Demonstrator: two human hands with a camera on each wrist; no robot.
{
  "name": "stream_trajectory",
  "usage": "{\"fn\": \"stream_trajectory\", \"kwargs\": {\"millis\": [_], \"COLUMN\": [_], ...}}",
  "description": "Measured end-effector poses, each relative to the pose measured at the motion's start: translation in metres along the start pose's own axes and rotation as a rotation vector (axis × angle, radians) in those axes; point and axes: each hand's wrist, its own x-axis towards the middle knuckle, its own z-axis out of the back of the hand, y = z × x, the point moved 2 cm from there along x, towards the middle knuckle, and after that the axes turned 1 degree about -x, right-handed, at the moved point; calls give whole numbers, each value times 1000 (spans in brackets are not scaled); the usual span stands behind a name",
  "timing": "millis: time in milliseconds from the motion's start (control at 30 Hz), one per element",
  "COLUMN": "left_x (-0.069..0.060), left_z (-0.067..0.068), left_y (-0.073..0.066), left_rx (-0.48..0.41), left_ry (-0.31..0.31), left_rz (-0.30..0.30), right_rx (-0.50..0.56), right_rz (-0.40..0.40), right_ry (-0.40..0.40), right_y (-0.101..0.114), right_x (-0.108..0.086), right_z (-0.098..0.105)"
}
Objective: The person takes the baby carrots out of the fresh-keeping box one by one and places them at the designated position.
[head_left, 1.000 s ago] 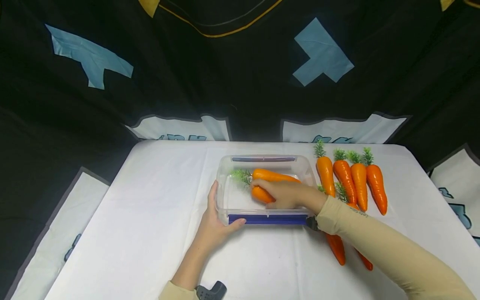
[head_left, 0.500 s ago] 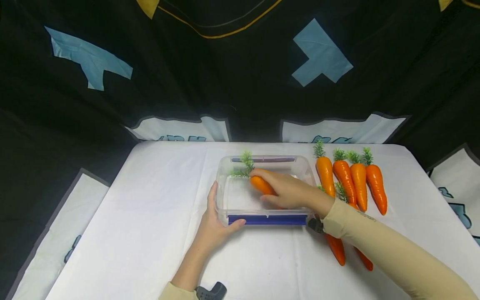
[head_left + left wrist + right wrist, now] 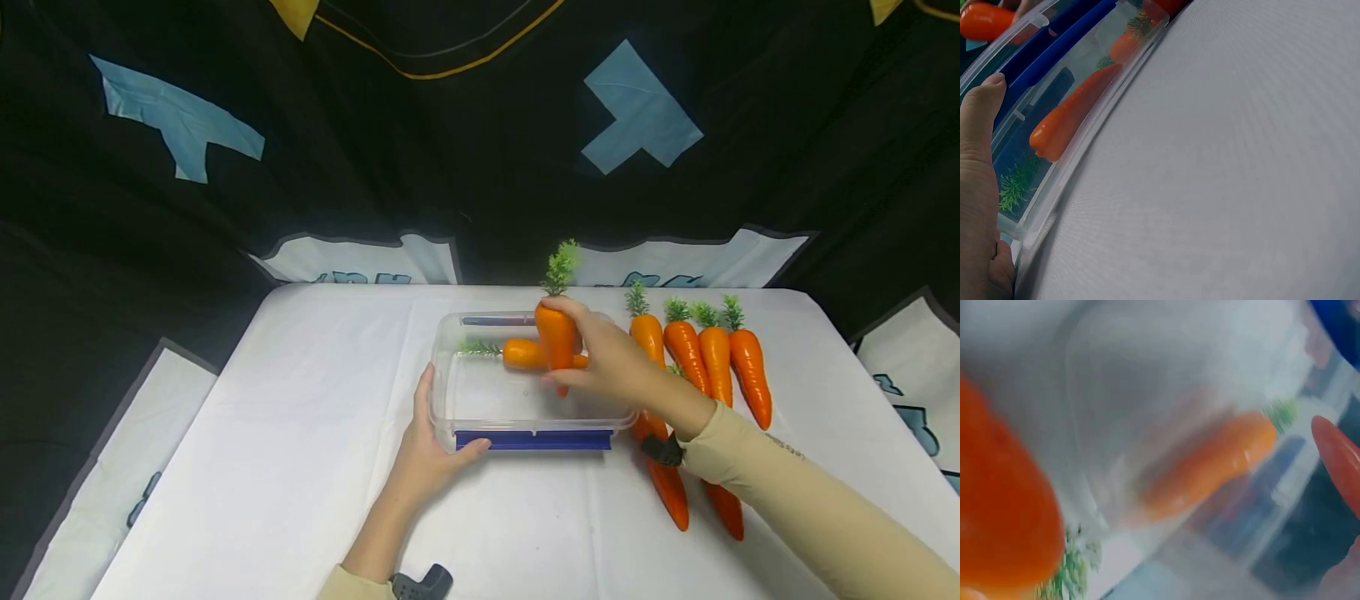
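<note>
A clear plastic box (image 3: 495,424) with blue latches stands on the white table. My left hand (image 3: 429,454) grips its near left corner, thumb over the front rim and fingers along the left side. Above the box, my right hand (image 3: 618,354) holds an orange carrot (image 3: 553,329) between thumb and fingers, its leafy top pointing up and its tip down. Another carrot (image 3: 522,355) lies sideways on the box floor, leaves to the left. Through the box wall in the left wrist view, that lying carrot (image 3: 1066,119) shows again.
Several more carrots (image 3: 750,375) lie in rows on the table right of the box, some partly covered by the right forearm. The white tabletop (image 3: 300,375) extends to the left. A dark curtain (image 3: 450,167) hangs behind the table.
My right hand has lifted one carrot off the box floor, turned it leaves up and moved it slightly right. The other carrot stays lying there. My left hand has not moved.
</note>
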Motion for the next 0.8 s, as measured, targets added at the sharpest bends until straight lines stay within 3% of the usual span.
{"fn": "stream_trajectory", "kwargs": {"millis": [167,333,433,800], "left_x": [0,1,1,2], "left_z": [0,0,0,0], "left_y": [1,1,1,0], "left_rx": [4,7,10,7], "left_ry": [-2,-3,-1,-8], "left_rz": [-7,-10,-8,-8], "right_rx": [13,32,25,46], "right_rz": [-27,36,28,-212], "right_ry": [-84,-184,-203,-72], "right_y": [-2,-3,-5,-33], "right_x": [-12,-28,-40,-105], "right_z": [27,52,63,82]}}
